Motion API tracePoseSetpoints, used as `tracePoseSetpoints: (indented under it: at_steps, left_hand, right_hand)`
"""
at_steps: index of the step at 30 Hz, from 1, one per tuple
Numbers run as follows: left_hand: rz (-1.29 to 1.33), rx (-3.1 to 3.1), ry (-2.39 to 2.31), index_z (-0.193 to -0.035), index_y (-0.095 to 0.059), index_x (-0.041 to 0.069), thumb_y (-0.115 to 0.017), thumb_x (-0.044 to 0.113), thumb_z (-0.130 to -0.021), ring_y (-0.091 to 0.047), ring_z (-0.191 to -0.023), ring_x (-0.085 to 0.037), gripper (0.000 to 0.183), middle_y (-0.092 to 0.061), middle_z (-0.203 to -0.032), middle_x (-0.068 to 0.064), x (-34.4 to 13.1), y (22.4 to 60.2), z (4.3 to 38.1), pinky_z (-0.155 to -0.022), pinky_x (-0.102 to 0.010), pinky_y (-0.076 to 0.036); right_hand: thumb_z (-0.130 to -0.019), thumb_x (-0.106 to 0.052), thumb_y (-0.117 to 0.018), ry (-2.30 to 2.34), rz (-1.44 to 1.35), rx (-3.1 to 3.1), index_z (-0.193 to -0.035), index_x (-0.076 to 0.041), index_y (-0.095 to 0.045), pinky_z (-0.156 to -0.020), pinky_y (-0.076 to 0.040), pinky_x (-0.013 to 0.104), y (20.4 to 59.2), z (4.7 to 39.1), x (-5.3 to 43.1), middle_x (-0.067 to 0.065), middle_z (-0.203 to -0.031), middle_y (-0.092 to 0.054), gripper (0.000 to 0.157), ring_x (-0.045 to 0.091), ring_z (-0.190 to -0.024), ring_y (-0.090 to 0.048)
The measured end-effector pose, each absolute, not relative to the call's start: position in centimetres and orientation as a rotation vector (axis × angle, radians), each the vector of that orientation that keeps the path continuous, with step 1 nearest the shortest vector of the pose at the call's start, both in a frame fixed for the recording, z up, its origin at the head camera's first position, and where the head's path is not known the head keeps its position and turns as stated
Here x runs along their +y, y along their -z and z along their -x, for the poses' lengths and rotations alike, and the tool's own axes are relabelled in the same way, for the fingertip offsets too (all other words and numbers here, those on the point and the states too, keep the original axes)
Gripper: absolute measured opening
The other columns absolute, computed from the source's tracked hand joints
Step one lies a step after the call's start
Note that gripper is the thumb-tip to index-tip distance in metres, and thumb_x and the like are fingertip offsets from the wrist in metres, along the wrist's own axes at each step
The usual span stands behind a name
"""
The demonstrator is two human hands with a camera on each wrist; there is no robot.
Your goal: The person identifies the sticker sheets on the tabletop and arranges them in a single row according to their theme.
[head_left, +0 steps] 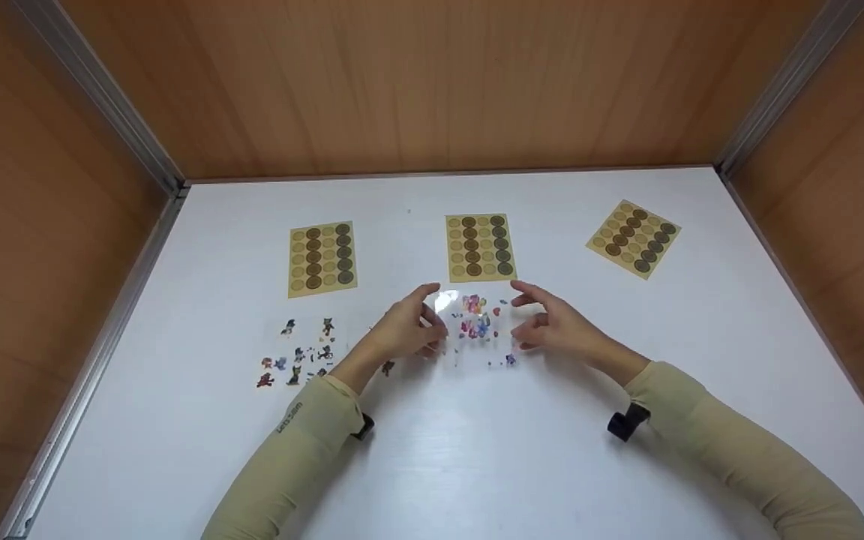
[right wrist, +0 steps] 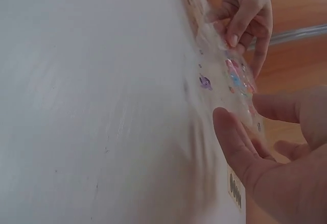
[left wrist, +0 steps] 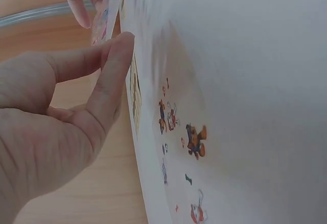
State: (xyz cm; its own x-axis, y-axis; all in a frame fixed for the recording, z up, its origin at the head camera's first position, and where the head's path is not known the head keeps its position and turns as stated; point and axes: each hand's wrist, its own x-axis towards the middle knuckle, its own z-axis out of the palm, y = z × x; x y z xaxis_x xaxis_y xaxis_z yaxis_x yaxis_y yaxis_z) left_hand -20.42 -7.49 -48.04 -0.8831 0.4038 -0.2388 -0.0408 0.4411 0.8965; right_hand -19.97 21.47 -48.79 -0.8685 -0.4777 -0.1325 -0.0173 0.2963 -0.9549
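Note:
A clear sticker sheet (head_left: 481,328) with pink, blue and purple figures is raised off the white table in the middle of the head view. My left hand (head_left: 411,328) pinches its left edge between thumb and fingers, as the right wrist view also shows. At the opposite edge my right hand (head_left: 552,324) has thumb and fingers spread apart, close to the sheet; whether they touch it is hard to tell. Below my left hand lies another clear sheet with small cartoon figures (left wrist: 195,141), partly hidden by that hand in the head view.
Farther left lies a clear sheet of cartoon stickers (head_left: 298,355). Along the back are three tan sheets of round stickers: a left one (head_left: 322,259), a middle one (head_left: 480,247) and a tilted right one (head_left: 634,239). Wooden walls (head_left: 432,90) bound the table (head_left: 439,480).

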Motion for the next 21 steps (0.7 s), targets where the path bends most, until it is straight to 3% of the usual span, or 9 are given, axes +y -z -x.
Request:
tracePoseSetpoints:
  at_steps: [5,8,12,15,21]
  left_hand:
    - [-0.336,2.374,-1.306,-0.159,-0.026,0.003,-0.070,-0.001,-0.093,-0.071,-0.074,-0.025,0.080,-0.067,-0.093,-0.008,-7.32,48.27,20.42,-0.065,-0.032,-0.062]
    - [-0.347,2.421,-1.237,-0.158,-0.027,0.003,-0.072,0.001,-0.092,-0.070,-0.074,-0.022,0.080,-0.068,-0.091,-0.005,-7.28,48.51,20.47,-0.064,-0.029,-0.059]
    - [-0.330,2.445,-1.188,-0.159,-0.027,0.004,-0.073,0.003,-0.091,-0.069,-0.073,-0.019,0.082,-0.068,-0.091,-0.003,-7.17,48.72,20.58,-0.063,-0.027,-0.055]
    - [-0.314,2.468,-1.158,-0.159,-0.026,0.005,-0.075,0.005,-0.090,-0.068,-0.071,-0.018,0.084,-0.069,-0.094,-0.003,-6.99,48.69,20.63,-0.065,-0.028,-0.055]
    - [-0.340,2.535,-1.125,-0.160,-0.023,0.003,-0.079,0.006,-0.086,-0.066,-0.077,-0.018,0.092,-0.068,-0.111,-0.012,-6.83,48.28,20.60,-0.087,-0.036,-0.056]
  right_hand:
    - [-0.089,-0.004,-0.078,1.249,0.748,2.467,-0.160,-0.001,-0.025,-0.088,-0.060,0.039,49.02,19.75,21.39,0.027,-0.141,-0.040,0.088,0.033,-0.104,-0.065]
    - [-0.086,-0.016,-0.083,1.043,0.813,2.556,-0.159,-0.003,-0.029,-0.101,-0.053,0.046,48.98,19.61,21.33,0.023,-0.146,-0.038,0.092,0.036,-0.121,-0.057]
    - [-0.084,-0.033,-0.085,0.801,0.814,2.582,-0.161,-0.011,-0.030,-0.117,-0.030,0.059,48.79,19.33,21.26,0.017,-0.161,-0.027,0.097,0.039,-0.144,-0.034]
    - [-0.085,-0.040,-0.082,0.665,0.810,2.572,-0.161,-0.015,-0.028,-0.120,-0.017,0.063,48.75,19.23,21.16,0.015,-0.167,-0.017,0.097,0.039,-0.151,-0.020]
    - [-0.089,-0.043,-0.077,0.521,0.897,2.572,-0.159,-0.010,-0.033,-0.122,-0.013,0.061,49.00,19.32,21.11,0.019,-0.167,-0.017,0.089,0.040,-0.152,-0.014]
